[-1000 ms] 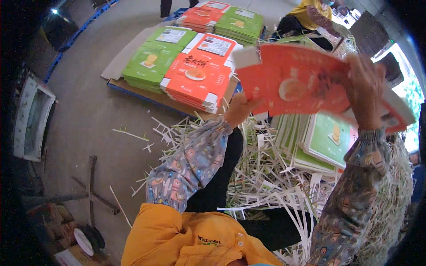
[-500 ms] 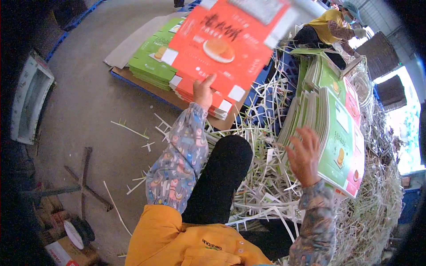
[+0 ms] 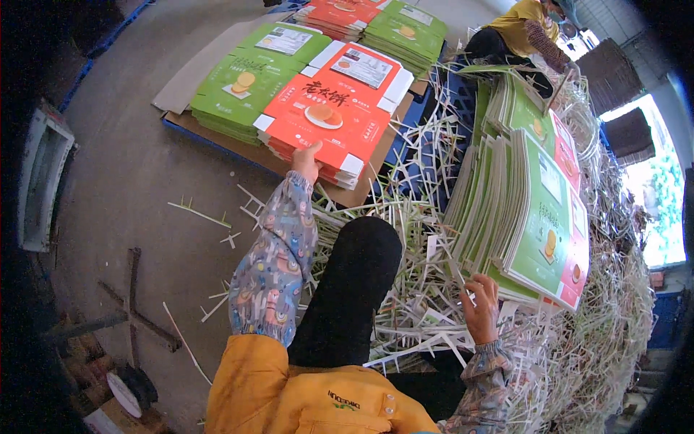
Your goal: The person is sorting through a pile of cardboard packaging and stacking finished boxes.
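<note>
My left hand [image 3: 307,162] is at the front edge of a stack of flat red box blanks [image 3: 334,108], thumb on the top sheet and fingers around the edge below. The stack lies level, with a pale round pastry picture on top. My right hand [image 3: 481,311] hangs low beside a leaning row of green and red uncut carton sheets [image 3: 538,210], its fingers curled inward. A thin white paper strip meets its fingertips; whether they pinch it or anything else is hidden.
Green blanks [image 3: 253,76] adjoin the red stack on a blue pallet [image 3: 217,148]; more stacks stand behind. Paper offcuts [image 3: 426,318] heap around my knee [image 3: 361,260] and to the right. A person in yellow [image 3: 517,36] works at the far right. A metal cross-shaped stand [image 3: 131,307] is at left.
The red blank that my left hand held raised and tilted now lies flat on the red stack. My right hand has dropped from beside the green sheets, and its fingers have curled.
</note>
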The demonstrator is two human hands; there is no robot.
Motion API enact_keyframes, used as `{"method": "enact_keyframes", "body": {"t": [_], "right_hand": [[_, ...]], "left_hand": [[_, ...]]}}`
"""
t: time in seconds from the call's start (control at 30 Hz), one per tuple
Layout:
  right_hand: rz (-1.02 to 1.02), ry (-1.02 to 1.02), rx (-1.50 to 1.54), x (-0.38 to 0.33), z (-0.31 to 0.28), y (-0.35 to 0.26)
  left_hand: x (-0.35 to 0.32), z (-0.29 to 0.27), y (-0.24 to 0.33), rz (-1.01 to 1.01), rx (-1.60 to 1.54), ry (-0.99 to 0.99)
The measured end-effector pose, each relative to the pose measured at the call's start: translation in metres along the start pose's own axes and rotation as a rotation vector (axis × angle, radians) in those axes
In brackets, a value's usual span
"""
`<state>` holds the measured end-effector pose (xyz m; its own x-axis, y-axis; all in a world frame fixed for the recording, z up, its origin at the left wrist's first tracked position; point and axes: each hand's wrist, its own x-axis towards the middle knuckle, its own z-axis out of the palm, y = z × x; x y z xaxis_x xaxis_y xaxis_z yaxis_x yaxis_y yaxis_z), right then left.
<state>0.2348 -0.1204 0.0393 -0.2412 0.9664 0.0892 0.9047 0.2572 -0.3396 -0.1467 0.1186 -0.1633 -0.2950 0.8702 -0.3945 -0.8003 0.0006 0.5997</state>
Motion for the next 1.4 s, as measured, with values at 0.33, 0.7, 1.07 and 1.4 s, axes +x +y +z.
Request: {"method": "enact_keyframes", "body": {"t": [0.33,0.7,1.07,1.4], "right_hand": [[0.146,-0.158,-0.037,-0.068,0.019,0.021],[0.23,-0.628,-0.496,-0.171,0.076,0.065],[0.284,0.236,0.737,-0.267,-0.023,0.283],[0.297,-0.402,-0.217,-0.129,-0.025,0.078]], "left_hand": [[-0.027,0.02,-0.009,-0.013,0.26,0.089],[-0.104,0.067,0.024,0.27,0.657,-0.144],[-0.219,0.214,-0.059,0.044,0.983,-0.936],[-0.261,0.227,-0.186,-0.339,1.044,-1.09]]}}
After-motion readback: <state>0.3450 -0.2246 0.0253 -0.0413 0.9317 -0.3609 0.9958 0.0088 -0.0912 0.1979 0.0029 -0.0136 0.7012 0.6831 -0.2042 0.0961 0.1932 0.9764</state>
